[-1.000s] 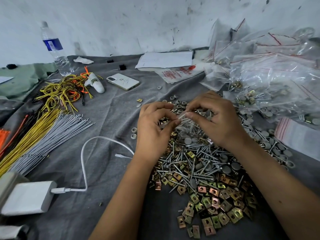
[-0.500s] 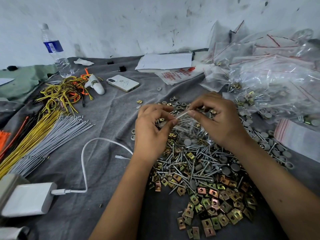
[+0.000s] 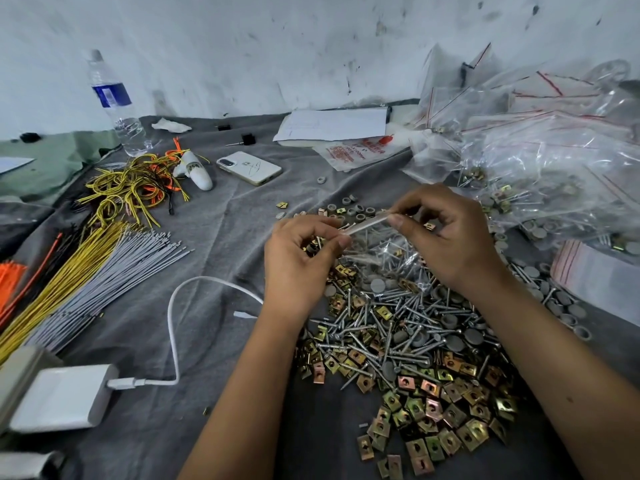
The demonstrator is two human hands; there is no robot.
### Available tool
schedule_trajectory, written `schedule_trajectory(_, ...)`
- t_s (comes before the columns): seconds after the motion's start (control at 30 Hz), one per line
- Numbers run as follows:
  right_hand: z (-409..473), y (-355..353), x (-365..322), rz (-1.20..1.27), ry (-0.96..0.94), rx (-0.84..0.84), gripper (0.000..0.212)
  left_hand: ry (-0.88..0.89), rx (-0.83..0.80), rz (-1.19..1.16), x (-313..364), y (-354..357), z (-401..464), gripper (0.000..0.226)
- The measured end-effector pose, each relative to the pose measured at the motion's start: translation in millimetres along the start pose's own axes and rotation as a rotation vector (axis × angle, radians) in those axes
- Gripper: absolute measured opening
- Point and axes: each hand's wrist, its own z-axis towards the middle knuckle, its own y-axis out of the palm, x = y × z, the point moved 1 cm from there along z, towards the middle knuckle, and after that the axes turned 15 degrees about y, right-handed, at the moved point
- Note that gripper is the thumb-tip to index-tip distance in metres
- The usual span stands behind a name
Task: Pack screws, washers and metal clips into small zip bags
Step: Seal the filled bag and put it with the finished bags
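Note:
A small clear zip bag (image 3: 375, 252) hangs between both hands above the hardware heap; screws show through it. My left hand (image 3: 299, 263) pinches the left end of its top strip, and my right hand (image 3: 446, 237) pinches the right end. Below lies a heap of silver screws (image 3: 391, 320) mixed with grey round washers (image 3: 472, 336). Brass-coloured square metal clips (image 3: 436, 415) spread toward the near edge. Packed zip bags (image 3: 540, 181) pile up at the right.
Everything lies on a grey cloth (image 3: 221, 237). At the left are yellow and grey wire bundles (image 3: 79, 271), a tangle of yellow wires (image 3: 128, 188), a white charger (image 3: 62, 398) with its cable (image 3: 173, 327), a phone (image 3: 248, 167) and a water bottle (image 3: 116, 102). Empty bags (image 3: 595, 277) lie at the right.
Both hands have spread a little apart along the bag's top strip, the right hand sliding rightward, so the strip now stretches longer between them.

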Motion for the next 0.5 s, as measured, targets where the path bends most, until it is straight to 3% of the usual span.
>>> schedule_trajectory(0.1,0.5,-2.3,2.1,0.033,0.033,0.002,0.013,-0.084,0.039,-0.088,-1.5,-1.4,-0.1,0.006)
schedule_trajectory(0.23,0.6,-4.3,2.4,0.036,0.04,-0.004,0.011,-0.033,0.026,-0.093,-0.2,-2.2,-0.6,0.014)
schedule_trajectory(0.5,-1.5,-1.9,-6.6,-0.047,-0.037,-0.037,0.011,0.089,-0.036,0.183,0.9,-2.4,-0.6,0.013)
